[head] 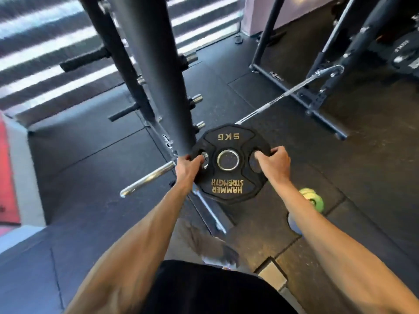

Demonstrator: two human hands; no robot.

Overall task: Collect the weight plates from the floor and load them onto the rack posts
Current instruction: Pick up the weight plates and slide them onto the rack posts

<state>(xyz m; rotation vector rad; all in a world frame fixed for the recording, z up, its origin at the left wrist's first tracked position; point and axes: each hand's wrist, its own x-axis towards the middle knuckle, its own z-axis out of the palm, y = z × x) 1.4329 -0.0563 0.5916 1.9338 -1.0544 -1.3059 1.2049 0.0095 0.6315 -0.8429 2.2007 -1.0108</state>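
Note:
I hold a black 5 kg weight plate (227, 141) with gold lettering flat in front of me, above the floor. My left hand (189, 167) grips its left handle hole and my right hand (273, 160) grips its right one. The plate's steel-ringed centre hole faces up. Just left of it stands the dark rack upright (156, 71), with short chrome-tipped posts (196, 99) and black posts (85, 58) sticking out of its sides. A long chrome post (147, 179) juts out low, left of my left hand.
A green small plate (314, 200) lies on the black rubber floor right of my right forearm. A barbell (294, 89) slants across the floor toward another rack frame (326, 105) at the right. A red and grey ledge (13, 168) borders the far left.

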